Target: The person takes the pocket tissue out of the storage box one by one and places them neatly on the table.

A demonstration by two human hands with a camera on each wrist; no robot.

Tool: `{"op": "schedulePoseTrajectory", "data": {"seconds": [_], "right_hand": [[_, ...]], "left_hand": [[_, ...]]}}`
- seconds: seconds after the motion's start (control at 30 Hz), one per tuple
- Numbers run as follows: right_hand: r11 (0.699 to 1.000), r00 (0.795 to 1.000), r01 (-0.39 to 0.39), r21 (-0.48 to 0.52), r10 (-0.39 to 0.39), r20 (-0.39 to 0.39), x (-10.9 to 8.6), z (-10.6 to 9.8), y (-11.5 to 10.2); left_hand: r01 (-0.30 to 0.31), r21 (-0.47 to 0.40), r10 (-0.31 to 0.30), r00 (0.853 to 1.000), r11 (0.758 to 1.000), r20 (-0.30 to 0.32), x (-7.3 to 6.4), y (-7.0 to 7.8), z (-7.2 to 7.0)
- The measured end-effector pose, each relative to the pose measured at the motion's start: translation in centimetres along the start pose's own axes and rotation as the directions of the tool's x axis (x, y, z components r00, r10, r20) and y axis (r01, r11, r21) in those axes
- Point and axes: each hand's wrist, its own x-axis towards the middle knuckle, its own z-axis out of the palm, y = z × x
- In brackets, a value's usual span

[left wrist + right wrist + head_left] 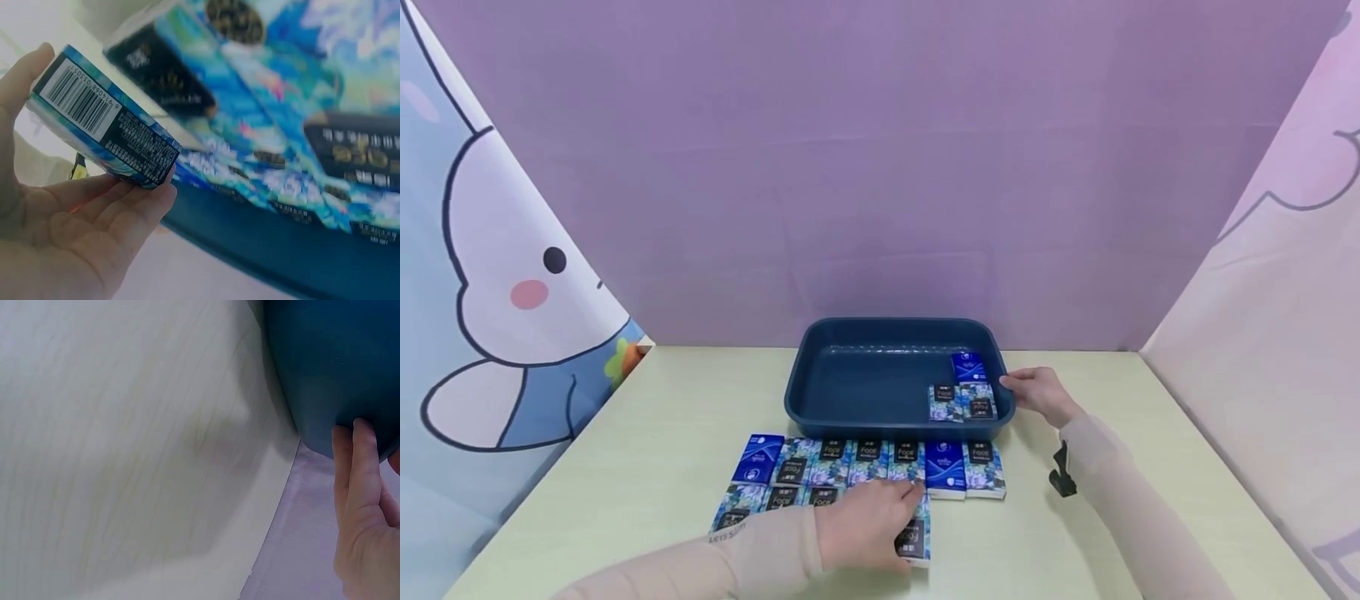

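My left hand (865,525) pinches a floral tissue pack (914,540) at the right end of the nearer row. In the left wrist view this pack (103,119) shows its barcode side between thumb and fingers. The dark blue tray (865,383) stands behind the packs. With my right hand (1041,396) I hold its right wall at the rim; the right wrist view shows fingers (364,469) against the outer wall. Inside the tray's right end lie a plain blue pack (970,367) and two floral packs (945,403).
A far row of several packs (868,461), floral and blue, lies along the tray's front. More floral packs (781,498) form the nearer row, partly hidden by my left arm. A purple backdrop (895,208) rises behind the pale table (662,450). A black strap (1062,473) hangs at my right sleeve.
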Motion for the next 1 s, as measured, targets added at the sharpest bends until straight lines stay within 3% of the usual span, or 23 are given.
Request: {"op": "schedulePoseTrajectory", "data": {"seconds": [0.27, 0.43, 0.6, 0.77, 1.0], "right_hand": [[1.0, 1.0, 0.02, 0.008, -0.02, -0.007, -0.1, 0.2, -0.1], [1.0, 1.0, 0.017, 0.006, -0.017, -0.012, 0.0, 0.2, 0.0], [1.0, 1.0, 0.008, 0.002, -0.008, -0.012, 0.0, 0.0, 0.2], [1.0, 1.0, 0.005, 0.002, -0.005, -0.006, -0.1, 0.1, 0.2], [0.999, 0.999, 0.037, -0.003, -0.037, -0.004, 0.2, -0.1, 0.5]], "left_hand": [[0.031, -0.003, -0.031, 0.997, 1.0, 0.064, 0.2, 0.1, 1.3], [0.011, -0.004, -0.01, 0.996, 1.0, 0.084, 0.4, 0.1, 1.8], [-0.021, 0.003, 0.02, 0.998, 1.0, 0.066, 0.4, 0.0, 2.2], [0.003, -0.005, -0.003, 0.999, 1.0, 0.052, 0.3, 0.1, 2.4], [-0.004, 0.055, 0.005, 1.0, 0.998, -0.031, 0.1, 0.4, 2.7]]}}
